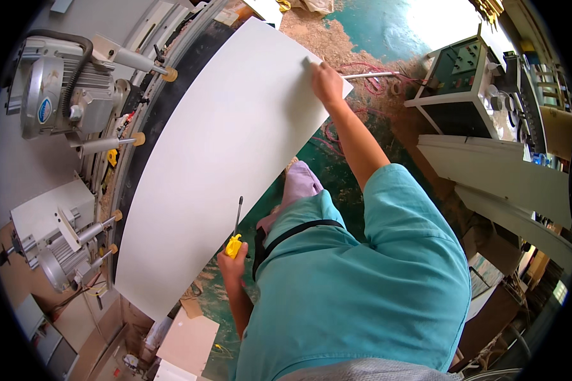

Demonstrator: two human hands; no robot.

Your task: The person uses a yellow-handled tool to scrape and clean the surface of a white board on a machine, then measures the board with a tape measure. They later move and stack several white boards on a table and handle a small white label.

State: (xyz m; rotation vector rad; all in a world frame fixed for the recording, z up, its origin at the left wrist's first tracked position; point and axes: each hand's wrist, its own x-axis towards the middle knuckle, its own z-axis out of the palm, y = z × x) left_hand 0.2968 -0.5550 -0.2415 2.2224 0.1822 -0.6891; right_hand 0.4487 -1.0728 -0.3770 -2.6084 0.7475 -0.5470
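A large white panel lies at a slant before me, its long left edge curved in this view by the lens and running along the machine's black bed. My right hand grips the panel's right edge near its far corner, with the underside fingers hidden. Low at the panel's near right edge, my left hand is closed round what looks like a yellow air blow gun. Its thin dark nozzle points away from me, above the white surface. Any hose on it is hidden.
Along the left stands a machine with grey motors and rods with tan rollers. Sawdust and pink hoses cover parts of the green floor. A control cabinet and white boards stand to the right. Pinkish boards lie near left.
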